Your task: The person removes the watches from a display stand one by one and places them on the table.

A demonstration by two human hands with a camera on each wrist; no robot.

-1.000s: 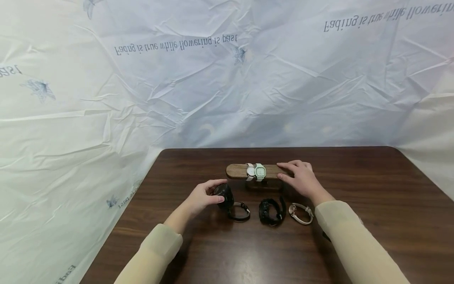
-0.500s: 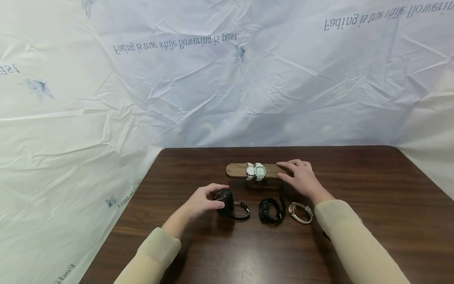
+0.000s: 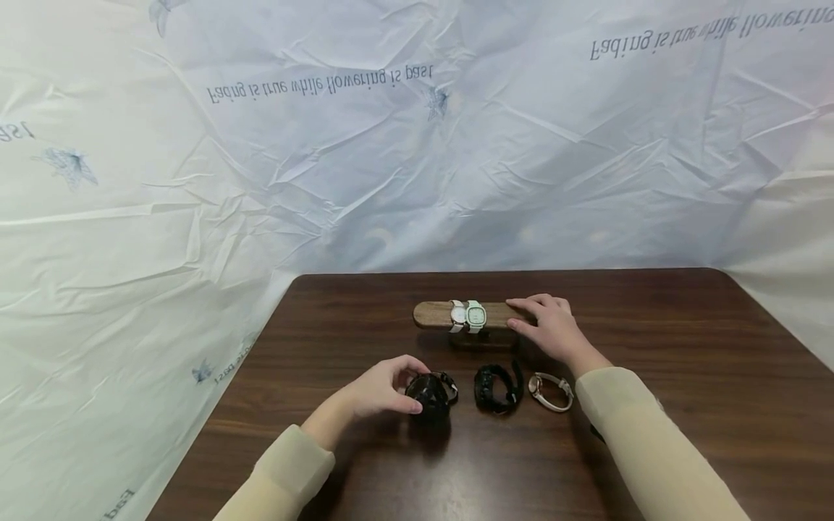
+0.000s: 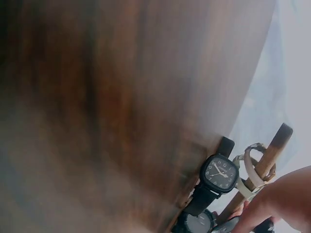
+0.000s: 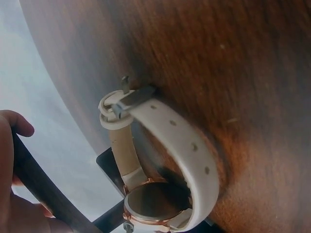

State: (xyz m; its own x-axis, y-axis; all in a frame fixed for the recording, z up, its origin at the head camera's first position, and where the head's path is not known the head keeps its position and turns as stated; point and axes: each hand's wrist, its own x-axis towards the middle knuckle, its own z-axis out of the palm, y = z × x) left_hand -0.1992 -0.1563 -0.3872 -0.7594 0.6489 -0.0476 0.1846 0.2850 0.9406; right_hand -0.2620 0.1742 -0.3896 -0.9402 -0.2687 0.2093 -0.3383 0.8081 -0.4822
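**A:** Head view first, biggest thing down: where does everything sit?

**B:** On the dark brown wooden table [image 3: 651,325], the long walnut-coloured wooden watch bar [image 3: 433,314] stands toward the far side, with a white round-faced watch [image 3: 459,315] and a pale green square-faced watch [image 3: 478,315] strapped round its middle. The right hand [image 3: 554,329] rests at its right end, fingers laid flat over the wood and thumb beneath, steadying rather than clenching.

**A:** And the left hand [image 3: 384,387]?

**B:** Curled round a chunky black watch [image 3: 426,394], pinching it just above the table, at the left end of the loose row. Beside it lies a thin black-strapped watch [image 3: 446,383], then a bulky black sports watch [image 3: 496,387], then a rose-gold watch with a cream leather strap [image 5: 160,160].

**A:** How would you handle this step well?

**B:** I'd say keep the grip on the case, not the strap (straps flop and snag), lift clear of the thin watch touching it, and keep the right hand bracing the bar so it cannot tip.
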